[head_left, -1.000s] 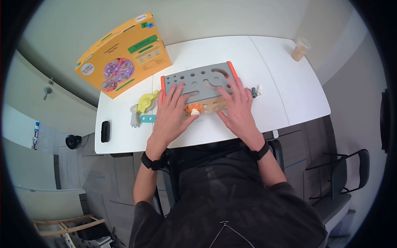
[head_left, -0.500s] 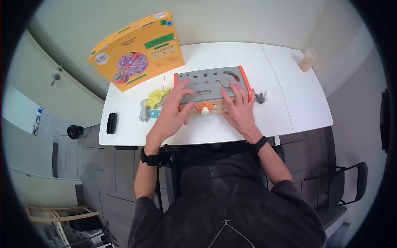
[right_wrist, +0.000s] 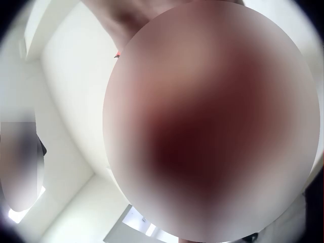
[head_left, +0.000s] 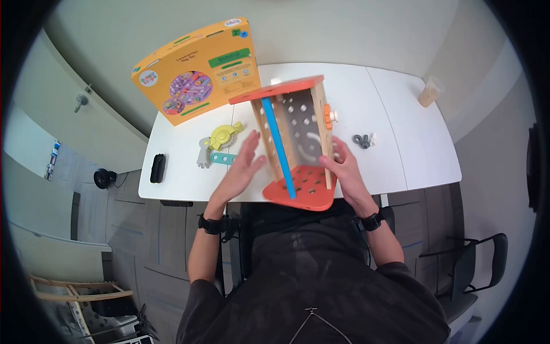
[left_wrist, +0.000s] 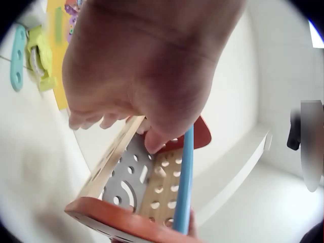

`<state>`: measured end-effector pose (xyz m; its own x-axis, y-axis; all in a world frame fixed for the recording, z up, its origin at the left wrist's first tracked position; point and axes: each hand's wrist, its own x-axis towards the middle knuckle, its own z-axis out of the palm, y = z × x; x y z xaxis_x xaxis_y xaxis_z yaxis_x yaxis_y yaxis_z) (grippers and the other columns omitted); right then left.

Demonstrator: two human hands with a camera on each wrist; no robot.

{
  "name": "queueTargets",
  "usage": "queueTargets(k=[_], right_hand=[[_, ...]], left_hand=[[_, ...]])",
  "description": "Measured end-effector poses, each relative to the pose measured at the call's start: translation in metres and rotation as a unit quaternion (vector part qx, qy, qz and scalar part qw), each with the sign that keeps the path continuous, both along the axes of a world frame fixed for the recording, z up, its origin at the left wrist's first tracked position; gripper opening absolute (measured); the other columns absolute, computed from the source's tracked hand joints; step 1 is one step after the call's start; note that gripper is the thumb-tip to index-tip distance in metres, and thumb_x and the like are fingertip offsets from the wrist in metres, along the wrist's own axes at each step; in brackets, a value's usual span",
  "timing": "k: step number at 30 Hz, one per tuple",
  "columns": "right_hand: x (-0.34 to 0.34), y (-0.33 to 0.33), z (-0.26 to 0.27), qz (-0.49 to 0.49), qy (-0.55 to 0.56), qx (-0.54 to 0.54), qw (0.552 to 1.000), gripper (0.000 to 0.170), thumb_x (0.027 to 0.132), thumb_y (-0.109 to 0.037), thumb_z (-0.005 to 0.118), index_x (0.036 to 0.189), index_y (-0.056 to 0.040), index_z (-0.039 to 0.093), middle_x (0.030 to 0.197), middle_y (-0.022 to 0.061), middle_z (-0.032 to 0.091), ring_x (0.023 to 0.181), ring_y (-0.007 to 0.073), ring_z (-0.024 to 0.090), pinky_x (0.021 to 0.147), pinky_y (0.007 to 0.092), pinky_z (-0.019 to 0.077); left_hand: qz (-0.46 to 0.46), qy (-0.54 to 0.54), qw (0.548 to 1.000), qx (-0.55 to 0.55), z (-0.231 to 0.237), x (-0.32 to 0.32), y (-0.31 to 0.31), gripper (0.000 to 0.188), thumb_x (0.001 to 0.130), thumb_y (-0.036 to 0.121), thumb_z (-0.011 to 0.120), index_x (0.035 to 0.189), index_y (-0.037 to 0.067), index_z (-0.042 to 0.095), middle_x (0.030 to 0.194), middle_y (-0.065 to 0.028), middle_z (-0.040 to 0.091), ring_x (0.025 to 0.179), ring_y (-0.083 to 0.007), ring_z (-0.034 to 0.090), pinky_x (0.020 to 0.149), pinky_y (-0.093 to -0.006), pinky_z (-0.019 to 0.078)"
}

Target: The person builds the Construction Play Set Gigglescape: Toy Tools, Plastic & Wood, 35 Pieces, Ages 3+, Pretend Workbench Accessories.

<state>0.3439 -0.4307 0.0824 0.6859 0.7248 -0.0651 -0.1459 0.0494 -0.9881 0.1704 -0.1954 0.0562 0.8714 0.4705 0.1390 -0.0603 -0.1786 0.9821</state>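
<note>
A toy toolbox [head_left: 302, 200] stands tilted up on one orange-red end, its hollow inside facing me. It has wooden sides, a grey perforated panel [head_left: 298, 123] and a blue rod [head_left: 277, 143]. My right hand [head_left: 350, 178] holds the right wooden side, thumb over the edge and fingers behind. To the left, my left hand [head_left: 239, 175] has its fingers extended beside the box; the left wrist view shows its thumb [left_wrist: 154, 142] in front of the hollow. An orange gear [head_left: 327, 116] with a white peg sits on the right side. A blurred patch covers most of the right wrist view.
On the white table [head_left: 395, 166], a yellow-green toy piece [head_left: 223, 136], a grey toy piece [head_left: 204, 153] and a teal strip [head_left: 222, 158] lie left. Small grey and white parts [head_left: 364, 140] lie right. A yellow carton [head_left: 195, 74], plastic cup [head_left: 431, 92] and black case [head_left: 157, 168] stand around.
The toolbox has gone from lying grey panel up to standing tilted on one end, hollow toward me. My right hand now grips its side; my left hand has come off the panel.
</note>
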Motion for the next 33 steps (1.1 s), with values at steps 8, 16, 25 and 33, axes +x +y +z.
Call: queueTargets(k=[8, 16, 25, 33], right_hand=[[0.005, -0.028, -0.020, 0.139, -0.062, -0.183, 0.971, 0.082, 0.103, -0.062, 0.056, 0.150, 0.0062, 0.052, 0.128, 0.0208, 0.067, 0.124, 0.0285, 0.062, 0.112, 0.0387, 0.0446], [0.013, -0.038, -0.042, 0.146, -0.099, -0.254, 0.951, 0.083, 0.110, -0.064, 0.042, 0.134, 0.0133, 0.060, 0.126, 0.0192, 0.068, 0.119, 0.0245, 0.060, 0.106, 0.0351, 0.0441], [0.019, -0.041, -0.057, 0.121, -0.127, -0.290, 0.941, 0.092, 0.107, -0.072, 0.034, 0.117, 0.0117, 0.071, 0.106, 0.0219, 0.067, 0.102, 0.0339, 0.065, 0.094, 0.0422, 0.0495], [0.088, -0.034, -0.060, -0.135, -0.493, -0.345, 0.787, 0.038, 0.098, -0.021, 0.069, 0.134, -0.0084, 0.065, 0.120, 0.0228, 0.059, 0.101, 0.0428, 0.067, 0.089, 0.0483, 0.0576]], left_hand=[[-0.012, 0.139, 0.990, -0.018, 0.021, -0.009, -0.034, 0.066, 0.106, 0.010, 0.057, 0.165, 0.009, 0.029, 0.135, -0.0174, 0.068, 0.093, -0.0142, 0.070, 0.075, -0.0307, 0.0561], [0.007, 0.186, 0.981, -0.057, 0.004, -0.002, -0.041, 0.070, 0.098, 0.006, 0.061, 0.164, 0.006, 0.038, 0.124, -0.0186, 0.075, 0.080, -0.0120, 0.071, 0.064, -0.0287, 0.0564], [0.029, 0.198, 0.980, -0.021, -0.002, 0.005, -0.050, 0.074, 0.098, 0.010, 0.062, 0.166, 0.006, 0.033, 0.125, -0.0209, 0.075, 0.074, -0.0131, 0.071, 0.062, -0.0294, 0.0559], [0.042, 0.179, 0.978, 0.101, 0.004, 0.007, -0.052, 0.071, 0.107, 0.025, 0.062, 0.163, 0.000, 0.028, 0.155, -0.0245, 0.052, 0.123, -0.0327, 0.068, 0.093, -0.0402, 0.0601]])
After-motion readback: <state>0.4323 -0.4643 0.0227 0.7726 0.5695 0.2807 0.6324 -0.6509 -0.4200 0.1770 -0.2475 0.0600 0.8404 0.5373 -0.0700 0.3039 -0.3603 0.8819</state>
